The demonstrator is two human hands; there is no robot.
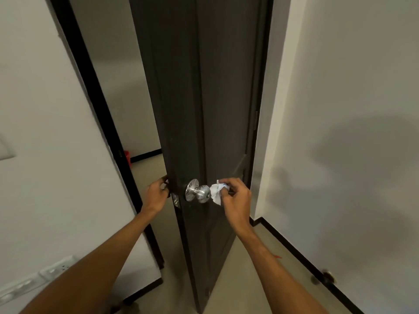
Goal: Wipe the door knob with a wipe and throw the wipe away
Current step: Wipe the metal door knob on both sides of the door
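- The crumpled white wipe is pinched by the right hand, touching the silver door knob.
- The door edge is clasped by the left hand.
- No legible writing is seen.

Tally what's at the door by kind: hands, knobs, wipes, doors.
Hands: 2, the left hand on the door's far edge and the right hand holding the wipe
Door knobs in view: 1, silver door knob
Wipes: 1, white wipe
Doors: 1, dark door
Total: 5

Beige floor under dark door
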